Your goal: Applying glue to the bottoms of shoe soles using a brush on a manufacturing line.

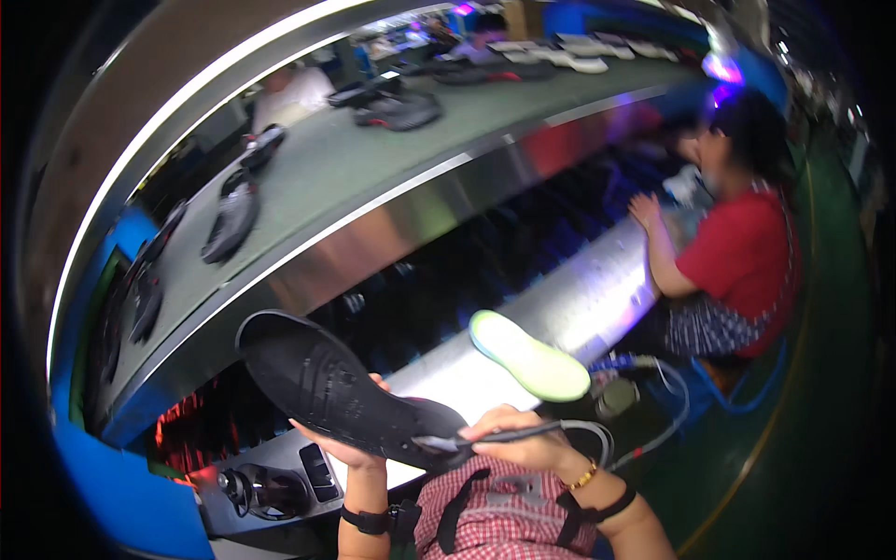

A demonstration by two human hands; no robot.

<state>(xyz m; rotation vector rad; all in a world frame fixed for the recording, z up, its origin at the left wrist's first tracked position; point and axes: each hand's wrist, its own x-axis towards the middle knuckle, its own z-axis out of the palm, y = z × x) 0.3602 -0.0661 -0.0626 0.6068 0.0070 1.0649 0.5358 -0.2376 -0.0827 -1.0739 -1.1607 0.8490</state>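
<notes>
My left hand [353, 453] is closed around the underside of a black shoe sole [322, 378], holding it tilted with its hollow inner face up. Between the fingers of my right hand [527, 446] is a slim, dark-handled brush [509, 435]. Its pale tip touches, or nearly touches, the narrower end of the sole nearest me. Just beyond my right hand, a yellow-green sole [534, 359] lies on the bright worktop [439, 381].
Behind the worktop runs a green conveyor belt [327, 177] carrying dark shoes [233, 215] and white soles [574, 62]. A dark jar-like container [275, 490] stands at lower left. Pale hoses [672, 425] curve at right. A co-worker in red [742, 252] sits at right.
</notes>
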